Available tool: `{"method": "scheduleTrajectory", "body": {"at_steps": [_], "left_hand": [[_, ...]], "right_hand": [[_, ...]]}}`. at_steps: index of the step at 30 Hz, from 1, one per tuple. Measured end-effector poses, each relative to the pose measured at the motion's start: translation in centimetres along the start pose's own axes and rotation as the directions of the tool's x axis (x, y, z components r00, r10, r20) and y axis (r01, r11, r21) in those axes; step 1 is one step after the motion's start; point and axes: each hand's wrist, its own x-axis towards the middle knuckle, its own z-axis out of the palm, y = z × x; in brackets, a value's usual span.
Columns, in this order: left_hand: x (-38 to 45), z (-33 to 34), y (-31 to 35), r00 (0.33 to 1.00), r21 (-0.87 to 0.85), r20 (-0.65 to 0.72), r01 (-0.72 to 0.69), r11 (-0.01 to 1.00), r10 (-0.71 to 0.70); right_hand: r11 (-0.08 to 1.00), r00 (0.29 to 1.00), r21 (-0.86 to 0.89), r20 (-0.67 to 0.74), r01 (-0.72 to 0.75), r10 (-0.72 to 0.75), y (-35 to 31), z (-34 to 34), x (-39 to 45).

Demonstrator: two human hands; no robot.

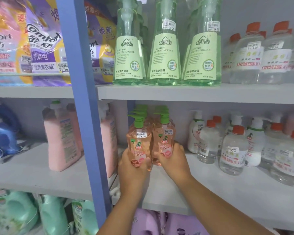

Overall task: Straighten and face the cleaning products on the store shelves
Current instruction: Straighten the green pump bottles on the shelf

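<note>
Two pink pump bottles with green pumps stand at the front of two short rows on the middle shelf (210,187). My left hand (131,168) grips the base of the left pink bottle (139,143). My right hand (172,158) wraps the lower part of the right pink bottle (163,139). Both labels face me, each with a white price sticker near the top. More pink bottles stand behind them, mostly hidden.
A blue upright post (85,107) stands just left of my hands. Clear orange-capped bottles (232,150) and white pump bottles (194,133) crowd the shelf's right side. Green pump bottles (165,53) line the shelf above. Pink jugs (61,138) sit left of the post.
</note>
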Motion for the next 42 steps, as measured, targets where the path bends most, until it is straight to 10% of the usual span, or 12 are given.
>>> {"method": "scheduleTrajectory", "body": {"at_steps": [23,27,32,36,42], "left_hand": [[0.2,-1.2,-0.3,0.999,-0.043,0.024,-0.022,0.999,0.023],[-1.9,-0.4,-0.1,0.956,0.066,-0.063,-0.281,0.957,0.285],[-5.0,5.7,2.0,0.912,-0.056,0.195,-0.357,0.932,0.361],[-7.9,12.6,5.1,0.887,-0.107,0.414,-0.173,0.979,0.202],[-13.1,21.6,10.1,0.872,-0.110,0.404,-0.254,0.961,0.277]], "right_hand": [[0.984,0.991,0.119,0.035,-0.133,0.130,-0.2,-2.4,-2.8],[0.972,0.975,0.148,0.150,-0.184,0.162,2.1,-6.7,-5.7],[0.965,0.968,0.157,0.171,-0.211,0.184,5.1,-15.3,-6.3],[0.969,0.984,0.171,0.010,-0.177,0.177,8.2,-23.4,-4.3],[0.993,0.962,0.103,-0.259,-0.060,0.085,15.6,-36.4,-2.9]]}}
